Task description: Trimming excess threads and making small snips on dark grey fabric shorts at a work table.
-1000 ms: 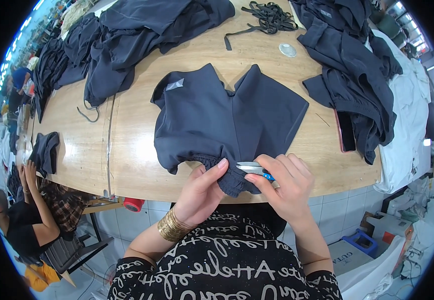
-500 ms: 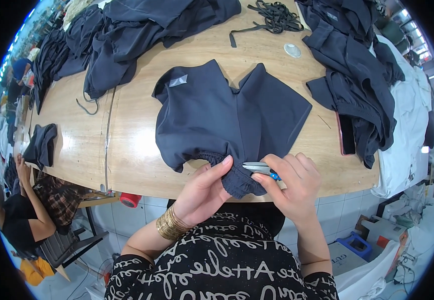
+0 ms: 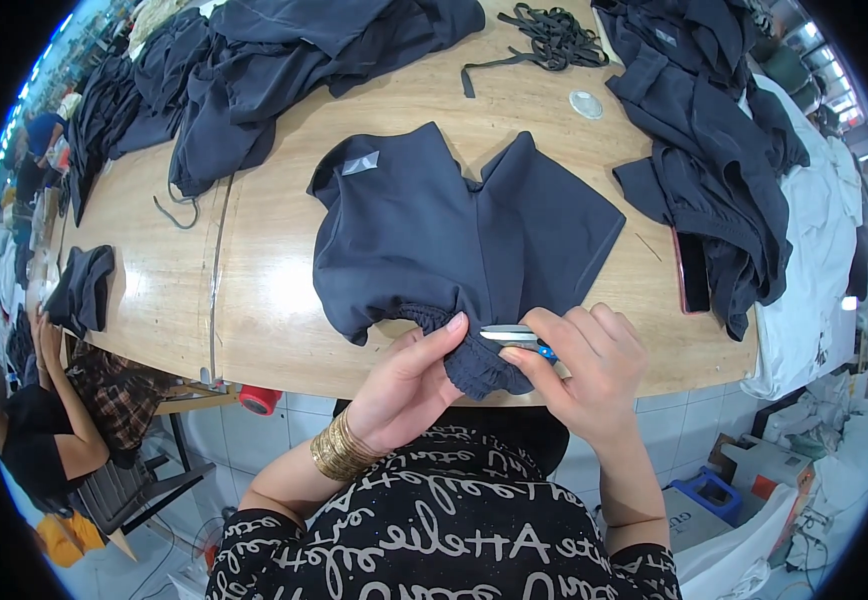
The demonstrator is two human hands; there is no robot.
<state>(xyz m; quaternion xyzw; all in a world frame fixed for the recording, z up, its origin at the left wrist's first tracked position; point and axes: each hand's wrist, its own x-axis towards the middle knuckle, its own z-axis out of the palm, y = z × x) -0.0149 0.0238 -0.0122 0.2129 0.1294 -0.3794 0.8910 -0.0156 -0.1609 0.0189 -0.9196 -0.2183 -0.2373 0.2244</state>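
A dark navy pair of shorts (image 3: pixel 404 235) lies on the wooden table with its gathered elastic waistband (image 3: pixel 476 365) toward me at the table's near edge. My left hand (image 3: pixel 404 390) pinches the waistband, thumb on top and the other fingers beneath the cloth. In my right hand (image 3: pixel 594 375) is a pair of thread snips (image 3: pixel 507 335) with metal blades and a bit of blue at the handle. The blades point left, right over the waistband near my left thumb. Whether they touch the fabric or a thread, I cannot tell. A small pale label (image 3: pixel 360 163) shows at the garment's far left corner.
Dark garments are heaped at the far left (image 3: pixel 254 90) and on the right (image 3: pixel 724 210). A phone (image 3: pixel 692 270) lies partly under the right heap. Black cords (image 3: pixel 554 35) and a round clear disc (image 3: pixel 585 104) lie at the back. Another person (image 3: pixel 49 430) handles dark cloth at left.
The snips have moved slightly left, closer to my left thumb. The far part of the shorts has shifted a little to the right; my left hand keeps its pinch.
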